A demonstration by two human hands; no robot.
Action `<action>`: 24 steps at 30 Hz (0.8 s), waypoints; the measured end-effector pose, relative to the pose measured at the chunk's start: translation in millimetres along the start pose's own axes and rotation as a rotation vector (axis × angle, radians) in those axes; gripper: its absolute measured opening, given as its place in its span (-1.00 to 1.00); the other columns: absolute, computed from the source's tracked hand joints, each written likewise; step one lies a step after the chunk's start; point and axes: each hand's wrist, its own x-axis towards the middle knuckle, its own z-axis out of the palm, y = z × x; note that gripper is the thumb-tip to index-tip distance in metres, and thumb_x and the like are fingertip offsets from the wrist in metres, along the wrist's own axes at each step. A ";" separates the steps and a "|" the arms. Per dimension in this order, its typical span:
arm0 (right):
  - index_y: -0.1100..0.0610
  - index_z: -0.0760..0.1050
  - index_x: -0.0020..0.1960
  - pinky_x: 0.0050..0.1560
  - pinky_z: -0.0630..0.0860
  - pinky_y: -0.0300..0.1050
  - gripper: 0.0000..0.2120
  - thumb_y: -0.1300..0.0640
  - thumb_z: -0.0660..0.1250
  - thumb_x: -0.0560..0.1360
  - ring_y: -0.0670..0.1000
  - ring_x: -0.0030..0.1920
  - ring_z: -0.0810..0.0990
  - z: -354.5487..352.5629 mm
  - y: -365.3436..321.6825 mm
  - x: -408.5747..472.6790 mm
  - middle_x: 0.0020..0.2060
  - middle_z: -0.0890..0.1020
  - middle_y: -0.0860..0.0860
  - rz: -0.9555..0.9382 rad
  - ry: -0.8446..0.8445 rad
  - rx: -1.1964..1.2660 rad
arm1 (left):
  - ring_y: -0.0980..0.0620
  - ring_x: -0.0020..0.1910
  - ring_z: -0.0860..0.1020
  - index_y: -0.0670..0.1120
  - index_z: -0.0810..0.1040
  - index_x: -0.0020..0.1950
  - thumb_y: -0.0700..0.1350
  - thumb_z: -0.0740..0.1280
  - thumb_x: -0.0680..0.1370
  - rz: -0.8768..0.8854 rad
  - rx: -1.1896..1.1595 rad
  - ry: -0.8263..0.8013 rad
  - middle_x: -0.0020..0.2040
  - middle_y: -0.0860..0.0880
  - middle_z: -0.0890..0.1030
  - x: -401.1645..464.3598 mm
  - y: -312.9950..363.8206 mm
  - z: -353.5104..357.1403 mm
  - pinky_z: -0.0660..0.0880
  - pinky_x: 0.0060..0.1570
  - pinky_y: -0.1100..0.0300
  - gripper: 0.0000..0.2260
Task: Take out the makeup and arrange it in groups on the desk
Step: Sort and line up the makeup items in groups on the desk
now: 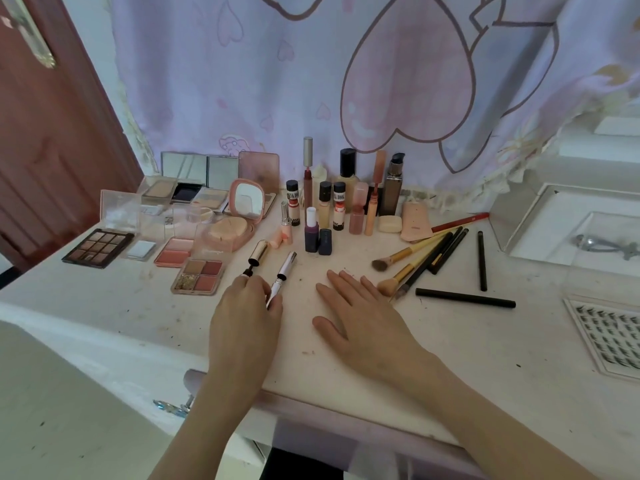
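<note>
While left hand [247, 306] pinches white tube [282, 277] beside gold tube [258, 256], right hand [360, 313] lies spread on bench [104, 306]. Palettes, bottles, brushes look grouped; tubes left.

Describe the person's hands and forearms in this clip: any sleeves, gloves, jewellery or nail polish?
Both the left hand and the right hand are bare, with no gloves. Both forearms are uncovered up to the frame's bottom edge, so no sleeves show. No rings, bracelets or watch are visible. Nail polish cannot be judged from this view.
</note>
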 end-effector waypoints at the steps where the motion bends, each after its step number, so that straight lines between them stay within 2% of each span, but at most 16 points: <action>1: -0.02 -0.06 0.53 0.45 -0.27 -0.12 -0.45 -0.17 -0.08 0.60 -0.07 0.51 -0.16 0.0 0.0 -0.1 0.53 -0.07 -0.04 0.000 -0.004 0.000 | -0.06 -0.18 0.47 -0.19 0.52 -0.06 -0.14 0.30 0.52 0.003 -0.003 0.011 -0.09 -0.08 0.50 0.1 0.1 -0.3 0.36 -0.23 0.14 -0.89; 7: -0.02 -0.08 0.53 0.49 -0.24 -0.08 -0.45 -0.18 -0.09 0.60 -0.07 0.51 -0.17 -0.9 -1.1 0.5 0.53 -0.08 -0.04 0.007 -0.019 0.002 | 0.00 -0.22 0.39 -0.20 0.52 -0.02 -0.18 0.28 0.53 0.037 0.017 0.044 -0.08 -0.07 0.47 3.8 -1.2 0.7 0.32 -0.22 0.18 -0.90; 11: -0.02 -0.08 0.53 0.47 -0.26 -0.09 -0.45 -0.18 -0.10 0.60 -0.06 0.51 -0.17 0.4 -0.7 1.1 0.53 -0.08 -0.04 0.001 -0.012 0.001 | 0.00 -0.19 0.40 -0.20 0.54 -0.01 -0.19 0.30 0.53 0.053 0.023 0.047 -0.07 -0.08 0.48 3.8 -4.0 1.6 0.34 -0.21 0.19 -0.89; 16: -0.01 -0.14 0.53 0.43 -0.31 -0.11 -0.45 -0.17 -0.14 0.61 -0.05 0.51 -0.22 -0.2 -0.2 -0.4 0.53 -0.14 -0.03 -0.016 -0.023 -0.024 | -0.11 -0.10 0.48 -0.23 0.56 0.04 -0.22 0.34 0.50 0.085 0.046 0.043 -0.04 -0.14 0.50 5.5 -6.7 2.2 0.36 -0.19 0.15 -0.85; 18: 0.00 -0.13 0.53 0.42 -0.31 -0.14 -0.47 -0.13 -0.15 0.62 -0.05 0.51 -0.21 -0.2 0.5 0.1 0.53 -0.13 -0.02 -0.026 -0.020 -0.016 | -0.16 -0.05 0.48 -0.23 0.57 0.04 -0.22 0.37 0.48 0.131 0.075 0.057 -0.05 -0.17 0.52 6.3 -5.4 2.6 0.43 -0.15 0.05 -0.84; 21: 0.04 0.09 0.51 0.40 -0.21 -0.25 -0.55 -0.01 -0.05 0.64 -0.06 0.51 -0.03 -1.6 2.5 -0.5 0.52 0.07 -0.01 -0.037 0.084 0.137 | -0.21 -0.08 0.50 -0.24 0.60 -0.01 -0.22 0.42 0.43 0.241 0.124 0.100 -0.09 -0.20 0.55 7.5 -1.3 5.4 0.48 -0.11 -0.06 -0.83; 24: 0.12 0.42 0.34 0.30 0.09 -0.38 -0.67 0.12 0.11 0.62 -0.07 0.37 0.32 -11.7 9.6 -6.1 0.37 0.40 0.01 -0.006 0.250 0.350 | -0.22 0.02 0.51 -0.21 0.60 0.03 -0.20 0.42 0.44 0.305 0.090 0.058 -0.02 -0.19 0.57 7.8 9.7 9.1 0.49 -0.04 -0.07 -0.81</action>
